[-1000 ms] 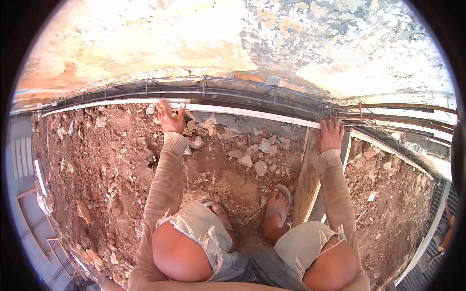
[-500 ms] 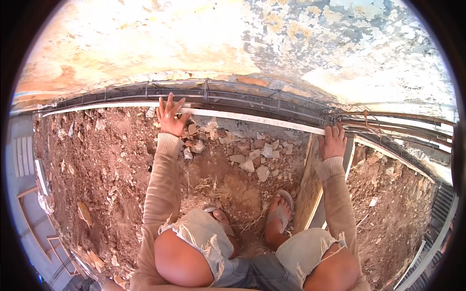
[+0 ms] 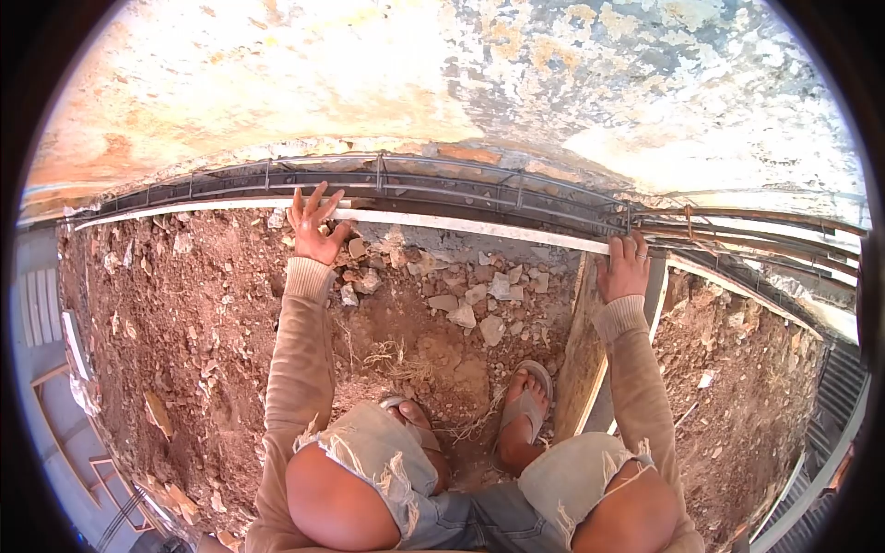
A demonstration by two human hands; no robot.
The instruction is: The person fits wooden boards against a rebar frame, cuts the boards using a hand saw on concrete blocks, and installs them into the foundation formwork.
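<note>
A long narrow white board stands on edge along a trench, its pale upper edge facing me. My left hand rests on it with fingers spread, the fingertips reaching over the edge. At the board's right end, my right hand, a ring on one finger, has its fingers bent over the edge and its thumb on the near side. Just behind the board, a rebar cage runs along the foot of the wall. Below my right hand, a wooden plank slants toward my feet.
A peeling painted wall rises beyond the trench. Loose rubble and reddish soil surround my sandalled feet. More rebar rods extend at the right. Corrugated sheeting lies at the far right edge.
The whole view has shifted slightly left. Both hands stay at about the same places on the board; the left fingers look slightly closer together.
</note>
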